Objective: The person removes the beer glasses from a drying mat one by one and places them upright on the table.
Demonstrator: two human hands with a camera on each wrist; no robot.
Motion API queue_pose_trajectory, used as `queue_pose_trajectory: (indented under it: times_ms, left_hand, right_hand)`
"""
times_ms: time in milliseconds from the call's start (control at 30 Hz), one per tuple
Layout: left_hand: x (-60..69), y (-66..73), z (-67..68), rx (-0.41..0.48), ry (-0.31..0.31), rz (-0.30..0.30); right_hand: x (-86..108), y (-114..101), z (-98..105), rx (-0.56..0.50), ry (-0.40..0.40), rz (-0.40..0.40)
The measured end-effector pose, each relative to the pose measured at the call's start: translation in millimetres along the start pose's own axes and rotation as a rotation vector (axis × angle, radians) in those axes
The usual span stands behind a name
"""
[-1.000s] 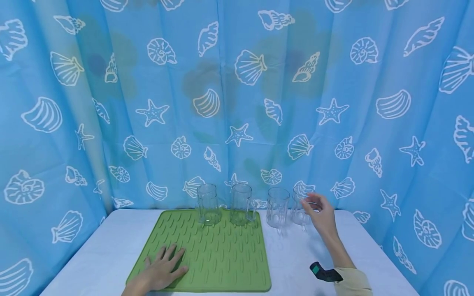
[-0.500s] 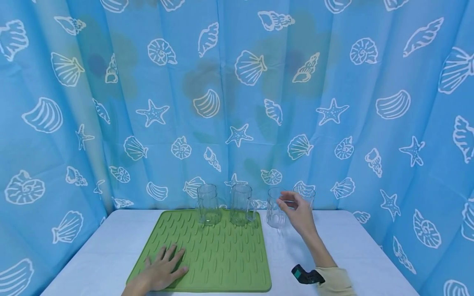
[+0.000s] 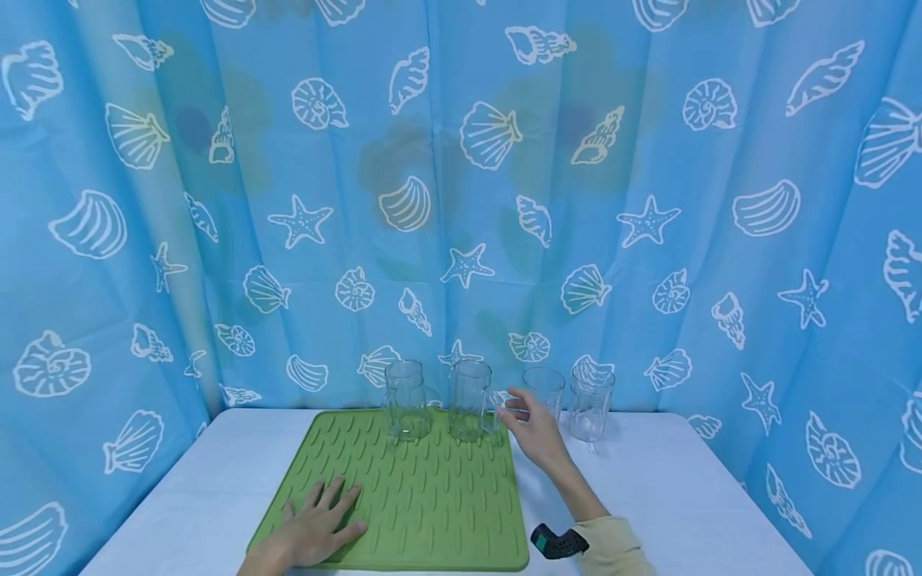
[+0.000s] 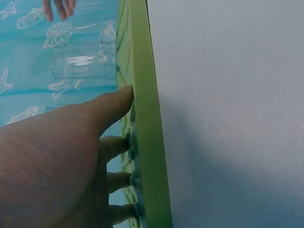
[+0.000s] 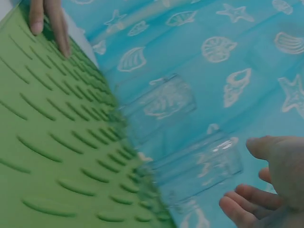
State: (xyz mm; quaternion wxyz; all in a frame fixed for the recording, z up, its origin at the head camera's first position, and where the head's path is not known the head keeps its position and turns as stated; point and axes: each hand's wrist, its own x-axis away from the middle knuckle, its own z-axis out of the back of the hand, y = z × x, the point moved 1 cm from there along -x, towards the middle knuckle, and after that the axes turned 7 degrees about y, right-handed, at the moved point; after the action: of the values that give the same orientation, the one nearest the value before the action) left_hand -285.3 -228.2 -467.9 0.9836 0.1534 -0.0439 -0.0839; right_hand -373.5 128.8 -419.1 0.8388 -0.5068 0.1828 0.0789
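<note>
My left hand (image 3: 310, 528) lies on the left front part of the green ridged mat (image 3: 432, 512), fingers spread and touching it. Two clear glass mugs stand on the mat's back edge, the left mug (image 3: 407, 404) and the right mug (image 3: 468, 404). By the right mug's handle, my right hand (image 3: 536, 432) hangs with fingers apart and slightly bent, holding nothing; the right wrist view shows a gap between it (image 5: 280, 175) and the nearer mug (image 5: 199, 164). Behind it, partly hidden, is a third mug (image 3: 544, 384), with a fourth (image 3: 591, 408) to its right.
The mat rests on a table with a white cloth (image 3: 670, 488). A blue curtain (image 3: 504, 200) with shells and starfish hangs right behind the mugs and along both sides. On my right wrist is a black strap (image 3: 558, 544).
My right hand has moved left from beside the fourth mug, past the third, to near the handle of the mat's right mug. The left hand has stayed in place.
</note>
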Motion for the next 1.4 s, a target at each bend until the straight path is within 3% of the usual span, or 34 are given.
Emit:
queue_pose_trajectory:
  times_ms: [267,700,1167,1400]
  left_hand:
    - [0.6,1.3,0.5,-0.007,-0.003,0.01]
    - [-0.4,0.4,-0.1,-0.002,-0.004,0.007]
    - [0.4,-0.9,-2.2,-0.011,0.005,0.015]
    - [-0.5,-1.1,-2.1,-0.017,0.002,0.01]
  right_hand:
    - [1.5,12.9,-21.1,-0.03,-0.016,-0.04]
    - [-4.5,24.3,-29.3,-0.165,-0.07,-0.096]
    - [-6.9,29.8,-35.0,-0.188,-0.077,-0.097]
    - [-11.2,32.1,-38.4,-0.268,-0.104,-0.067]
